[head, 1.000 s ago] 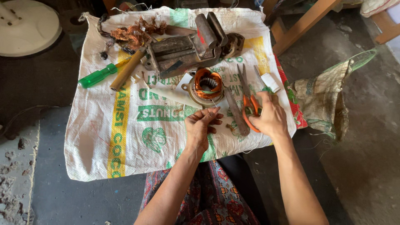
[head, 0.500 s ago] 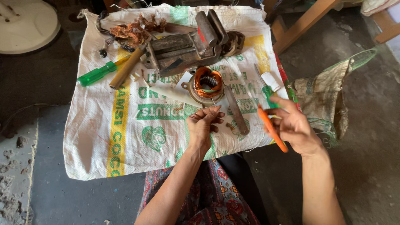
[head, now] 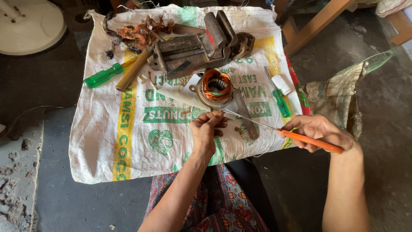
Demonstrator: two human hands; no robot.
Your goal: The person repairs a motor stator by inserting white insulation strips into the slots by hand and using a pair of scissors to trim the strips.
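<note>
**Copper windings getting picked at on the sack**

Copper-wound stator [head: 216,88] sits mid-worktop on the woven sack [head: 128,129], just below the vise [head: 201,47]. Right hand [head: 319,133] clenches an orange-handled tool [head: 309,141], tip aimed at the left hand [head: 208,129], which pinches something thin. Looks like wire-threading; next needs steady aim.

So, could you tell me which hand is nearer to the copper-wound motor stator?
Left. The left hand sits just below the stator, fingers pinched. The right hand, holding an orange-handled tool, is farther off to the right.
</note>
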